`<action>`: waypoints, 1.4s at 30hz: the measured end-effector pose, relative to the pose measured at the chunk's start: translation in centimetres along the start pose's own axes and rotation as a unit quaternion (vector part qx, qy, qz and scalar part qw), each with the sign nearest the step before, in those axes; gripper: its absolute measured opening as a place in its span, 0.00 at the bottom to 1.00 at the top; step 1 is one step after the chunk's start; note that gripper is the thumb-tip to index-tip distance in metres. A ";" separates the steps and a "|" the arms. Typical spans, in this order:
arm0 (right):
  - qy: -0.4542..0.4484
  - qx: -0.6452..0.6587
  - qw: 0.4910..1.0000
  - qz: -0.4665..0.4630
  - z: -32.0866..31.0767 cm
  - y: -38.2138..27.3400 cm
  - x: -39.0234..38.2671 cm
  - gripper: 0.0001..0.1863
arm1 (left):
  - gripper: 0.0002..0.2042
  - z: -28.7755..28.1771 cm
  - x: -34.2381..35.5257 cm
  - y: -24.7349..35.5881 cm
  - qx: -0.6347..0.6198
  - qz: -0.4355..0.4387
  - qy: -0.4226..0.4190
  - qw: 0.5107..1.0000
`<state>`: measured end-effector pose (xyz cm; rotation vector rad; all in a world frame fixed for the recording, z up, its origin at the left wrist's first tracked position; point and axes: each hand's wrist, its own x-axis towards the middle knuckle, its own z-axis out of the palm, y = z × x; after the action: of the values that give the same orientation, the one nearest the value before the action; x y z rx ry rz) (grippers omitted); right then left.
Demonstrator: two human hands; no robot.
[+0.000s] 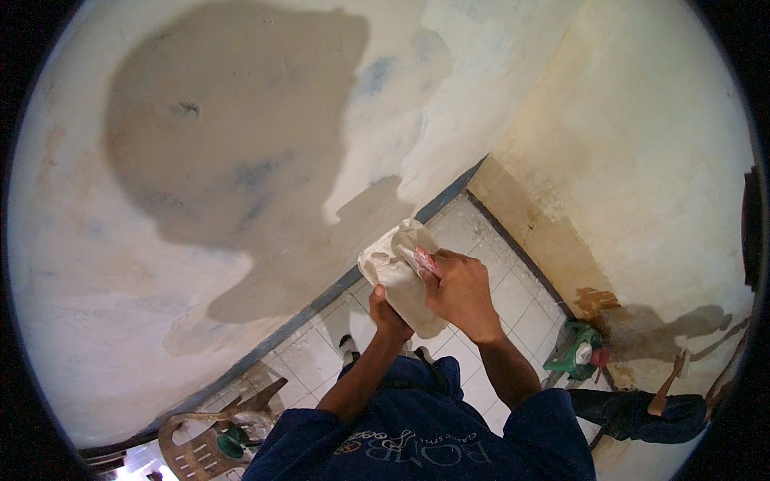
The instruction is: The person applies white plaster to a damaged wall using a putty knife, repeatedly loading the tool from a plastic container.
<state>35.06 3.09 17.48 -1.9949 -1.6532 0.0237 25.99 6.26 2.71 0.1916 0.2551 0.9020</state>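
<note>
While gripping the pale, smeared container (425, 314) with the left fingers (378, 297) and the reddish tool (424, 258) with the right fingers (446, 266), hold level above the tiled floor (521, 309); best, probably, to keep strokes light and inward.

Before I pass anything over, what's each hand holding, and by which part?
The left hand holds a pale smeared object by its left edge; the right hand grips a reddish tool, apparently by its handle.

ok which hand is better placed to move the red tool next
Probably the right hand: its fingers grip the red tool at the pale container, while the left hand is occupied holding that container.
</note>
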 end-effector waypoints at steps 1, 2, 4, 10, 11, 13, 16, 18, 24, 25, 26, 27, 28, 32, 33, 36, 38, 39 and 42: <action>0.000 0.000 1.000 0.001 0.1 0.2 0.0 0.05 | 0.44 0.2 0.0 0.1 0.007 -0.003 -0.010 1.000; -0.012 0.003 1.000 0.008 0.4 0.5 0.0 0.05 | 0.45 0.4 0.0 0.2 0.015 -0.005 -0.019 1.000; -0.024 0.006 1.000 0.014 0.6 0.9 0.2 0.06 | 0.45 0.4 -0.1 0.2 0.014 -0.013 -0.013 1.000; -0.076 0.070 0.995 0.013 0.4 2.0 0.9 0.08 | 0.45 -0.2 0.1 0.2 0.005 -0.030 -0.010 0.999; -0.079 0.089 0.993 0.025 0.3 1.9 0.8 0.08 | 0.44 -0.3 0.1 0.2 -0.001 -0.032 -0.016 0.999; -0.082 0.108 0.990 0.037 0.4 2.1 0.7 0.08 | 0.44 0.0 0.0 0.3 0.006 -0.032 -0.014 0.999; -0.083 0.099 0.991 0.025 0.5 2.5 0.4 0.08 | 0.44 0.1 -0.1 0.3 0.016 -0.030 -0.005 0.999; -0.104 0.128 0.986 0.036 0.5 2.4 0.1 0.08 | 0.44 0.1 -0.1 0.3 0.020 -0.028 0.002 0.999; -0.002 0.224 0.974 0.021 -0.1 2.8 -0.5 0.06 | 0.45 1.8 -0.4 0.4 0.063 0.010 0.042 0.997; -0.003 0.224 0.974 0.019 -0.8 2.6 -0.5 0.06 | 0.45 2.3 -0.5 0.6 0.048 0.009 0.022 0.999; -0.004 0.221 0.974 0.053 -2.0 2.1 -0.3 0.05 | 0.45 2.6 -0.5 0.7 0.033 0.009 0.001 0.999; -0.005 0.218 0.972 0.087 -2.8 1.5 -0.3 0.08 | 0.45 2.7 -0.4 0.7 0.044 0.017 0.006 0.999; -0.005 0.217 0.972 0.087 -3.2 1.2 -0.3 0.08 | 0.45 2.6 -0.4 0.7 0.044 0.016 0.006 0.999; 0.028 0.155 0.987 0.012 -4.3 -0.5 -0.3 0.06 | 0.45 2.3 -0.4 0.7 0.050 0.021 -0.003 0.998; 0.024 0.149 0.988 -0.003 -4.2 -0.9 -0.3 0.05 | 0.45 2.0 -0.3 0.7 0.056 0.022 0.000 0.998; -0.002 0.100 0.994 -0.032 -3.1 -1.4 -0.3 0.06 | 0.38 0.7 0.0 0.2 0.023 0.046 -0.051 0.997; -0.019 0.088 0.995 -0.032 -2.2 -1.3 -0.3 0.07 | 0.35 -0.1 0.2 0.0 -0.016 0.047 -0.087 0.995; -0.017 0.099 0.994 -0.033 -1.7 -1.2 -0.4 0.07 | 0.35 -0.4 0.3 -0.1 -0.029 0.045 -0.096 0.994; -0.033 0.095 0.994 -0.039 -0.8 -1.0 -0.3 0.08 | 0.34 -0.4 0.3 -0.7 -0.003 0.050 -0.056 0.997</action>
<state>34.36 2.59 18.50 -1.8036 -1.7009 0.2113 26.60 6.06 2.11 0.2497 0.1402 0.9886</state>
